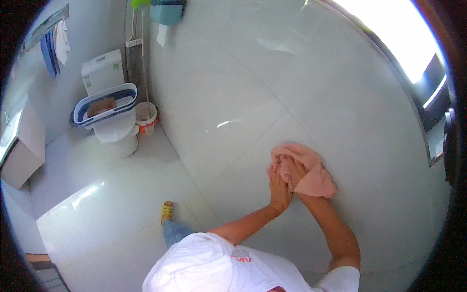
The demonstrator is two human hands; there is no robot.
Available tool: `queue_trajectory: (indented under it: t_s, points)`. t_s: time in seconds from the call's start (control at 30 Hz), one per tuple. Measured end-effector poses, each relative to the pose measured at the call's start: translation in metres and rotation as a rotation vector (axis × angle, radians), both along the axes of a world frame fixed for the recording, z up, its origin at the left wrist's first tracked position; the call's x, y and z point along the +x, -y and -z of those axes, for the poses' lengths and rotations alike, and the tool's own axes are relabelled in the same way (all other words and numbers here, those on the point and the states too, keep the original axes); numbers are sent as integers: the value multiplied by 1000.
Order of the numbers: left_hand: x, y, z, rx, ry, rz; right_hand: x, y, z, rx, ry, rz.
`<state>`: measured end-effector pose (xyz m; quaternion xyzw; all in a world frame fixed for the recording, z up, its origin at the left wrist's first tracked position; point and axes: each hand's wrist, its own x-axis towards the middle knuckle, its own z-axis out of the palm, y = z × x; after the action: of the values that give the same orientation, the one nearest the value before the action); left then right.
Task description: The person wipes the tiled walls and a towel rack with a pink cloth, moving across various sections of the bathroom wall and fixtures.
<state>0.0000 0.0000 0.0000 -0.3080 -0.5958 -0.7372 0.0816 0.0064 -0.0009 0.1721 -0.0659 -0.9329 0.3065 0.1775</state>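
Note:
A crumpled pink towel (314,182) is pressed against the pale grey tiled wall. My right hand (295,171) holds it, with part of the towel folded over the back of the hand and the wrist. Close beside it, my left hand (279,191) grips the towel's left edge, its fingers pointing up along the cloth. Both forearms reach up from below. The fingertips are partly lost in the folds.
To the left stands a white toilet (116,138) with a collapsible tub (78,117) on its lid. A bucket (152,117) with long handles is beside it. A blue-green dispenser (166,14) hangs above; a bright window (389,29) is upper right. A vanity (29,141) stands far left.

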Motion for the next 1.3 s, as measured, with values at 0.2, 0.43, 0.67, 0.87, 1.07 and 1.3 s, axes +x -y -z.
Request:
queue_trajectory:
  t_s: [0.2, 0.43, 0.67, 0.87, 1.07, 1.3]
  points:
    - [-62, -5, -1, 58, 162, -61, -71, 21, -5, 76, -17, -16]
    - [-135, 3, -11, 179, 292, -135, -151, 2, 16, 241, 21, -71]
    - [-226, 5, 16, 37, 162, -357, -241, 7, 32, 470, 109, 15]
    - [-345, 5, 18, -36, 175, -306, -352, 22, 19, 424, 137, 104]
    - [-446, -7, 41, -18, 181, -358, -450, -14, 64, 609, -7, 17]
    - [-523, 2, 93, -75, 248, -284, -527, 8, 93, 434, 109, 20]
